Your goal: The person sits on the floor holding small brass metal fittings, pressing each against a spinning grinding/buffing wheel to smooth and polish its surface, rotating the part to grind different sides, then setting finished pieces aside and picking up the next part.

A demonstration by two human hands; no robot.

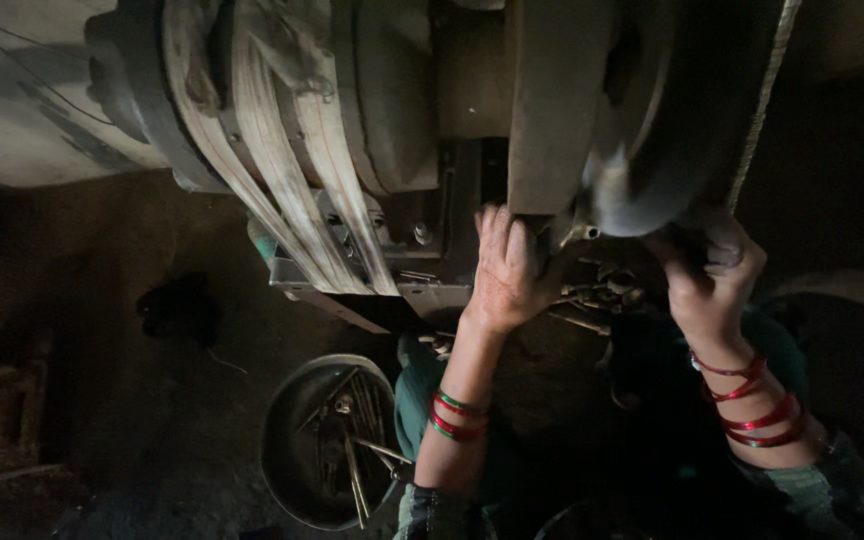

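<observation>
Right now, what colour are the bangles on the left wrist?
Red with some green, on the left wrist bangles; head view shows them best.

Above left hand (505, 270): dull grey machine (552, 110), belts (292, 160) off-white with thin reddish line. At both wrists: bangles (455, 415), red with green on left, plain red beside right hand (714, 285). Below left: dark grey pan (287, 450) of pale metal bolts (357, 480). Sleeves green.
</observation>
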